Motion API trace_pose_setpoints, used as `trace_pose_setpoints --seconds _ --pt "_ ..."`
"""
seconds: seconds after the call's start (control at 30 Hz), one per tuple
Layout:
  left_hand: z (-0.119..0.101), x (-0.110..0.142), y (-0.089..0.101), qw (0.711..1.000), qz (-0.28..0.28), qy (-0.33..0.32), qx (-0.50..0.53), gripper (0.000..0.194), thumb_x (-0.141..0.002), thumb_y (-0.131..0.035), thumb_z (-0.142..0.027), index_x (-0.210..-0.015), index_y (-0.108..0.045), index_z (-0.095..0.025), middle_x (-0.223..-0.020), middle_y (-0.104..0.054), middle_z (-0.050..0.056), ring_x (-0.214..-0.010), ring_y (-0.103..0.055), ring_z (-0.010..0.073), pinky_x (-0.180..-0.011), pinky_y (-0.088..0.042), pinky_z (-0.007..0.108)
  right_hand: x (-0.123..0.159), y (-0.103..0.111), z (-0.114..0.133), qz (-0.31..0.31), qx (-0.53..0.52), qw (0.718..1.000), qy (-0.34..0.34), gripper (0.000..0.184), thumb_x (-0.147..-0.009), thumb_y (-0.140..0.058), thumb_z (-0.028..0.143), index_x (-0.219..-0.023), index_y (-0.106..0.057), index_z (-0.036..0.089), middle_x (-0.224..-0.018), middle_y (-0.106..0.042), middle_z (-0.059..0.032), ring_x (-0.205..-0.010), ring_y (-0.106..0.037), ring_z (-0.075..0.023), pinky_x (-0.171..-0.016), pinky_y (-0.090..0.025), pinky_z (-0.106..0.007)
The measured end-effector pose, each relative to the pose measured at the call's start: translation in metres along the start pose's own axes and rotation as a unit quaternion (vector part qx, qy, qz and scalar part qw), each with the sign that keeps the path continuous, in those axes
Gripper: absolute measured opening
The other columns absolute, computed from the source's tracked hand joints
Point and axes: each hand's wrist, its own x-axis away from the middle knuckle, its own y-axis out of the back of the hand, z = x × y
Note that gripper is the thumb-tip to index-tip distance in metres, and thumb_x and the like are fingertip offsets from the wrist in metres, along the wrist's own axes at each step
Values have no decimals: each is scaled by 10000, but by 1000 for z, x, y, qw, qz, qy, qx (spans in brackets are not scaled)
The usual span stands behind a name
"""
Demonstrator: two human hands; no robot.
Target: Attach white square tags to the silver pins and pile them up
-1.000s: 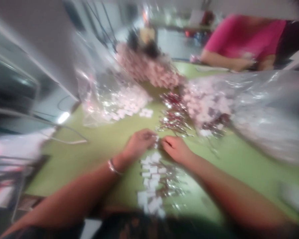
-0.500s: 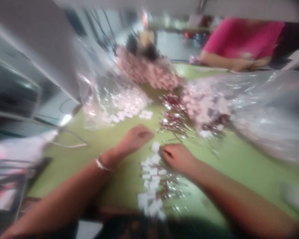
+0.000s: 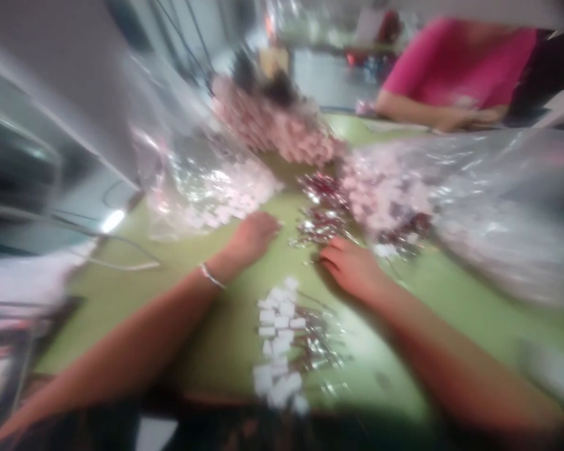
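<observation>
My left hand (image 3: pixel 256 237) lies palm down over the spot by the clear bag's mouth where loose white pieces lay. Its fingers are bent together, and a speck of white shows at the tips; what they pinch is hidden. At the lower edge of a pile of dark red wires with shiny ends (image 3: pixel 323 220), my right hand (image 3: pixel 350 263) has its fingers curled in, their grip blurred. Below both hands is a column of small white blocks (image 3: pixel 279 332), with thin dark leads (image 3: pixel 317 341) running off to the right.
White pieces spill from a clear plastic bag (image 3: pixel 183 169) at left. Pink bundles (image 3: pixel 282 128) lie behind. To the right are more pale pieces (image 3: pixel 385 191) and a large plastic bag (image 3: pixel 512 213). A person in a pink top (image 3: pixel 460 69) sits across the green table (image 3: pixel 207 351).
My left hand moved up to the white pieces by the bag. My right hand left the top of the block column and moved up to the wire pile. A white block now rests at the column's top.
</observation>
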Motion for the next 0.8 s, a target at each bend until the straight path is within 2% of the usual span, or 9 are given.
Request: trace_pose_setpoints --seconds 0.1,0.2,0.27,0.37,0.43,0.53,0.7,0.8 --pt "-5 15 9 999 22 -10 42 263 -836 -571 -191 -1071 -685 -217 -1062 -689 68 -1073 -570 233 -1021 -395 472 -1 -5 0 -4 5 1000 17 181 -898 -489 194 -814 -648 205 -909 -608 -67 -802 -536 -184 -577 -303 -289" --pt "-10 28 18 997 43 20 68 413 -818 -589 -202 -1229 -618 -218 -1195 -641 89 -1138 -535 243 -1054 -367 462 -1 -6 3 -42 -62 997 26 177 -910 -481 222 -854 -649 210 -944 -637 -65 -821 -562 -182 -629 -359 -290" --pt "-12 30 23 995 29 50 76 418 -851 -563 -243 -1264 -594 -190 -1245 -613 107 -1171 -517 241 -1058 -369 430 -1 -4 5 -85 -128 988 2 169 -907 -483 244 -885 -649 214 -918 -663 -56 -800 -578 -175 -661 -390 -292" --pt "-18 25 25 994 2 96 43 320 -913 -478 -292 -1140 -662 -161 -1131 -656 115 -1070 -563 236 -994 -413 418 0 -2 7 -112 -186 974 -62 144 -878 -508 257 -857 -642 210 -779 -670 -33 -682 -567 -160 -636 -395 -291" --pt "-26 19 23 995 12 103 -11 276 -901 -501 -313 -1017 -700 -161 -1054 -665 116 -1025 -564 256 -959 -419 446 1 -1 9 -110 -191 972 -78 132 -863 -521 260 -834 -639 209 -739 -664 -28 -641 -553 -156 -621 -391 -293" --pt "-36 15 13 995 24 76 -58 209 -865 -555 -287 -923 -708 -159 -1041 -647 128 -1055 -535 286 -961 -397 477 3 -2 13 -104 -202 971 -77 130 -856 -536 264 -820 -649 211 -749 -674 -29 -651 -563 -156 -634 -403 -296" --pt "-31 21 -2 998 5 43 -44 182 -876 -546 -252 -935 -680 -144 -947 -661 125 -966 -558 270 -896 -428 440 2 -1 18 -59 -277 954 -101 179 -862 -536 277 -753 -664 216 -717 -678 -6 -637 -569 -135 -621 -422 -277" --pt "-31 24 -3 999 -2 19 -27 202 -902 -512 -252 -910 -688 -156 -885 -668 113 -912 -567 259 -861 -436 425 0 2 21 -33 -305 943 -126 231 -861 -529 277 -662 -624 209 -642 -636 12 -615 -553 -123 -585 -421 -255"
